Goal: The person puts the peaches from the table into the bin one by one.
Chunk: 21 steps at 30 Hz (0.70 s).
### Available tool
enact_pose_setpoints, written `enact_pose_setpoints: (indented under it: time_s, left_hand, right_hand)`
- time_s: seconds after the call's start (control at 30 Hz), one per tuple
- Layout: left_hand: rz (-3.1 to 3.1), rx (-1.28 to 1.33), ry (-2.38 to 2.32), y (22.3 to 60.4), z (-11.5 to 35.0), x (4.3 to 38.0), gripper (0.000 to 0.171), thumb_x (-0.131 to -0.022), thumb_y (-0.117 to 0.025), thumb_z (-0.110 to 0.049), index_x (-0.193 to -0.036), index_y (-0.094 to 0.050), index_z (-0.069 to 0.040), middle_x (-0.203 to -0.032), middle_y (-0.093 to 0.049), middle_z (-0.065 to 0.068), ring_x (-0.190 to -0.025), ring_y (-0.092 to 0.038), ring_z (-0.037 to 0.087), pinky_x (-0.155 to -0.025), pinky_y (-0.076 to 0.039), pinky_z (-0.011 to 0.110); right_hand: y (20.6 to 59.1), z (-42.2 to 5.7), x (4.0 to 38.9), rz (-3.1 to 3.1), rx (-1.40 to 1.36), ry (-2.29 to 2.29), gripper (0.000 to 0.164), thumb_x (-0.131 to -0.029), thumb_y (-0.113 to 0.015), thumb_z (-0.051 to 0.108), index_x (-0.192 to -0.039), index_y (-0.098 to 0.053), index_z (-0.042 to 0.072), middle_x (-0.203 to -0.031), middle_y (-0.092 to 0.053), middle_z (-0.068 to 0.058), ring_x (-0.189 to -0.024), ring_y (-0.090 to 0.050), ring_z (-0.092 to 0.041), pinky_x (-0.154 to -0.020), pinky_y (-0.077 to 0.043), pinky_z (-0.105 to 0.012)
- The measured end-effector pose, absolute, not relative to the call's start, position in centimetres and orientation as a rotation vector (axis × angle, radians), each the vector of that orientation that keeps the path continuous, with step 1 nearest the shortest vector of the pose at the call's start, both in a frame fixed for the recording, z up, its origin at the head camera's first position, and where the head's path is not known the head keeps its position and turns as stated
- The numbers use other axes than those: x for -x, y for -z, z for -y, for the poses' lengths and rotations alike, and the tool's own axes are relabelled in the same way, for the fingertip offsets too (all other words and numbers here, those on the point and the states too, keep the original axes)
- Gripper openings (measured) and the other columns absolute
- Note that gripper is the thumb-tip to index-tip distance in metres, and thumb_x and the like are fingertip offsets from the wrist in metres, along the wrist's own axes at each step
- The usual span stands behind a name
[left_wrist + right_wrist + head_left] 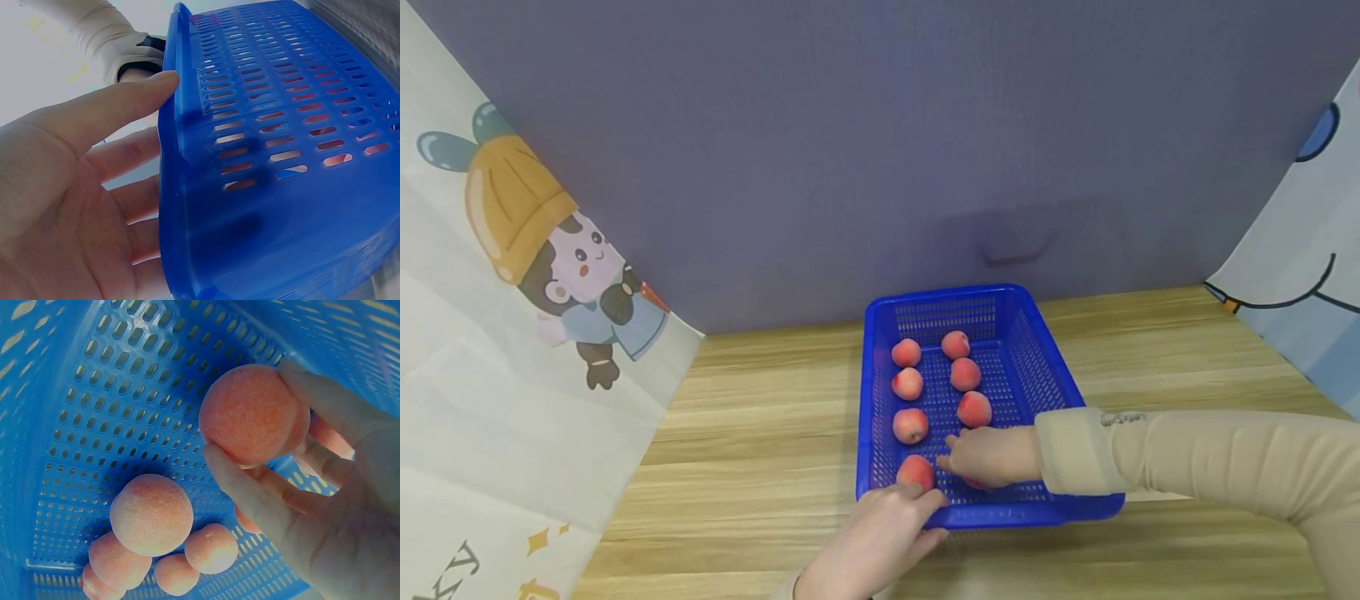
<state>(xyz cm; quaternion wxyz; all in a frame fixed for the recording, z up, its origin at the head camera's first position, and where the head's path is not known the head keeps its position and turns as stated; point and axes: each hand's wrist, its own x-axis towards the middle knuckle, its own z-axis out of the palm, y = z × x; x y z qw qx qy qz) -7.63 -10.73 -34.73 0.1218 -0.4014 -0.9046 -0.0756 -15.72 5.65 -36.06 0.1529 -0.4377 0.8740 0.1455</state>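
A blue plastic basket [992, 514] with slotted walls stands on the table, and several pink-red peaches lie inside in two rows. My right hand [992, 457] reaches into its near part. In the right wrist view, thumb and fingers of that hand curl round a peach [250, 415] low over the slotted floor; the head view shows this peach mostly covered by the hand. My left hand [887, 533] grips the basket's near rim [172, 162], thumb on the outside and fingers over the edge. Just beyond its fingers sits the nearest left-row peach [915, 472].
The wooden table [752, 467] extends on both sides of the basket. A grey-purple panel [865, 167] rises close behind it. Printed white sheets [490, 400] with cartoon figures flank the table left and right.
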Motion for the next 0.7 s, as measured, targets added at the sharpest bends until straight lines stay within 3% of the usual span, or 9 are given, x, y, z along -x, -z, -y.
enact_pose_setpoints:
  time_s: [0.7]
  left_hand:
    - [2.65,1.167,0.231,34.7,10.7,7.59,0.016,-0.076,-0.066,-0.031,-0.079,-0.057,-0.019,-0.065,-0.051,-0.01,-0.058,-0.049,0.0,-0.047,-0.034,0.017]
  right_hand:
    - [36.0,-5.42,15.69,-2.499,1.236,-0.4,0.044,-0.08,-0.059,0.009,-0.123,-0.052,0.017,-0.119,-0.055,-0.011,-0.104,-0.054,-0.025,-0.085,-0.044,-0.033]
